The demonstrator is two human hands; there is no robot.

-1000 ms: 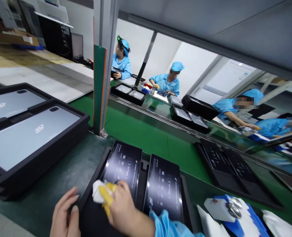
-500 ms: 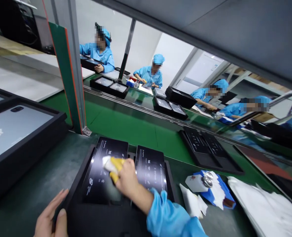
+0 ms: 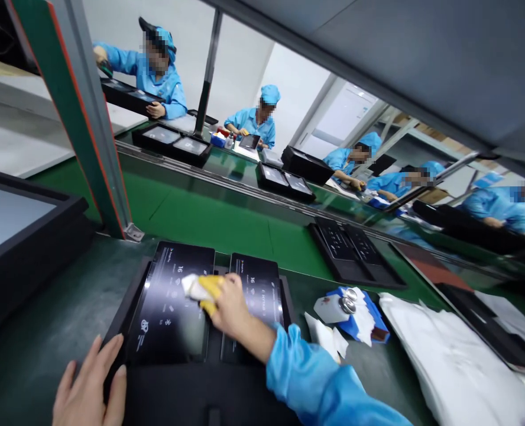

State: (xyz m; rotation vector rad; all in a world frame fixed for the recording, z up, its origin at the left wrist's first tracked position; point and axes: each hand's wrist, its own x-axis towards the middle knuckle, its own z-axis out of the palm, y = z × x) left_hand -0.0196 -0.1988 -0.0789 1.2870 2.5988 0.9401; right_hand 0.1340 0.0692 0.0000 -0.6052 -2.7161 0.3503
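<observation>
A: R hand (image 3: 229, 305)?
B: Closed round a yellow-white cloth (image 3: 199, 289), pressing it on the top right part of the left tablet (image 3: 171, 313). Blue sleeve (image 3: 316, 384) on that arm.
A: L hand (image 3: 89, 387)?
B: Flat, fingers spread & straight, holding nothing. Fingertips touch the near left corner of the black tray (image 3: 125, 310).
A: Where's the tray?
B: On the dark bench right in front, w/ 2 tablets side by side in it, screens up. Right tablet (image 3: 256, 296) is just beside the wiping hand.
A: Other stuff?
B: Small white bottle (image 3: 333, 307) lying on a blue pad (image 3: 369, 313), right of the tray. White sheets (image 3: 457, 367) further right. Stacked tray (image 3: 27, 236) at far left. Green belt (image 3: 227, 222) behind, more trays on it. Workers in blue (image 3: 253, 121) across the line; one hand grips a tray edge.
</observation>
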